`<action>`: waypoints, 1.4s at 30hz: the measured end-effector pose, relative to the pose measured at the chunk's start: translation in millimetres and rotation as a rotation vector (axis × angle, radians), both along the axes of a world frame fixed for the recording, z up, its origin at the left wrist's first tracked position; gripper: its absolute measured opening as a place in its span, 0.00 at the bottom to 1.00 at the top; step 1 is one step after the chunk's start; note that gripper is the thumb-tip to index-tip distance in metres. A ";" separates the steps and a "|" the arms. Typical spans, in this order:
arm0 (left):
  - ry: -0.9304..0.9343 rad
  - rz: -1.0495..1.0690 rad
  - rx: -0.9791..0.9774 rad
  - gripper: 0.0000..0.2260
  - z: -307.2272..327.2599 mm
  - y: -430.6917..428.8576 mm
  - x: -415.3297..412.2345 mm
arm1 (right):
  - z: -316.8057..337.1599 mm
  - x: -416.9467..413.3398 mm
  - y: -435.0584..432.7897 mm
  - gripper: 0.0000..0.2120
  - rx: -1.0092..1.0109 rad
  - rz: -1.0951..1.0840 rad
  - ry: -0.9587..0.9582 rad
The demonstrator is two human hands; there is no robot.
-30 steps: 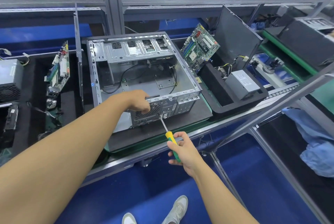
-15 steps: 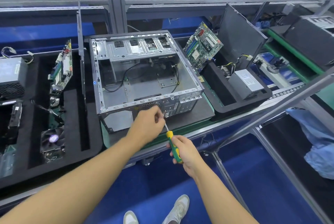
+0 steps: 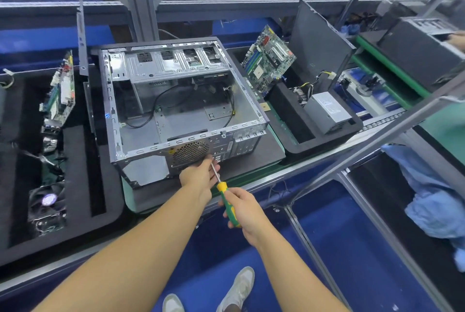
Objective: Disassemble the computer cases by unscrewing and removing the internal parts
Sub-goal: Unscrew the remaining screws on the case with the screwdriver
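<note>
An open grey computer case (image 3: 176,115) lies on its side on a dark mat, its rear panel with a round fan grille (image 3: 190,152) facing me. Black cables run across its bare floor. My right hand (image 3: 245,212) grips the green and yellow handle of a screwdriver (image 3: 226,202). The metal shaft points up at the rear panel just right of the grille. My left hand (image 3: 200,175) is at the panel's lower edge, fingers pinching the shaft near its tip. The tip is hidden behind those fingers.
A black foam tray (image 3: 324,132) to the right holds a motherboard (image 3: 268,58), a power supply (image 3: 327,111) and a side panel. On the left, another foam tray (image 3: 75,185) holds a motherboard (image 3: 60,92) and a cooler fan (image 3: 47,207). A blue cloth (image 3: 432,195) lies lower right. A grey frame bar (image 3: 377,135) slants across.
My left hand came off the fan grille and dropped to the screwdriver shaft, which it now pinches. The view shifted slightly, and the right hand keeps its hold on the handle.
</note>
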State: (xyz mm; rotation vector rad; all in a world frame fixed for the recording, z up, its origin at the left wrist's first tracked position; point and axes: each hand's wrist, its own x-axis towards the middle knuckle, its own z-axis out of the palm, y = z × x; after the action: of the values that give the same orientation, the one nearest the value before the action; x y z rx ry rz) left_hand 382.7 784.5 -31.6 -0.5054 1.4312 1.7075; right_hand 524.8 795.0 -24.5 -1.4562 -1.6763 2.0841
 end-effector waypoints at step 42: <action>-0.068 -0.235 0.242 0.10 13.9 -90.6 -29.9 | 35.8 -25.1 -57.0 0.08 0.077 0.115 0.250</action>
State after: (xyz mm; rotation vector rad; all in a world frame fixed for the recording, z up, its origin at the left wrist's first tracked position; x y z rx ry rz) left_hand 352.7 693.8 -17.7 -0.2493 1.1665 1.6282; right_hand 499.7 738.0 11.3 -1.0508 -1.7543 2.1274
